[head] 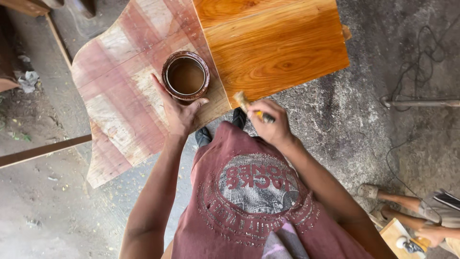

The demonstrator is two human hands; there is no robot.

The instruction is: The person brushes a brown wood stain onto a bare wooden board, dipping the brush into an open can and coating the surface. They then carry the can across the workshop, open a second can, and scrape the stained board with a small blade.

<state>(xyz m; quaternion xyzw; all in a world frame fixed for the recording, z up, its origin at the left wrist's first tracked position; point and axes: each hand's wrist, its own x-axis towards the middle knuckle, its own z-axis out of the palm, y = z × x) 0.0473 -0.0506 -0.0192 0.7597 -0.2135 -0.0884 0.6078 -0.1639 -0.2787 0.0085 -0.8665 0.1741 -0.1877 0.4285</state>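
My left hand (178,111) cups the near side of a round tin (186,76) of brown varnish, thumb and fingers touching its wall. The tin stands on a worn, reddish-stained board (120,100). My right hand (269,122) is closed around a paintbrush (249,106) with a yellow handle; its bristles rest at the near edge of a glossy orange wooden panel (275,41). The panel lies to the right of the tin, on top of the stained board.
Rough concrete floor (364,124) surrounds the boards. Another person's legs and sandalled feet (383,196) are at the lower right, by a small wooden piece. Cables and a metal rod (421,102) lie at the right. A wooden strip (43,149) juts in from the left.
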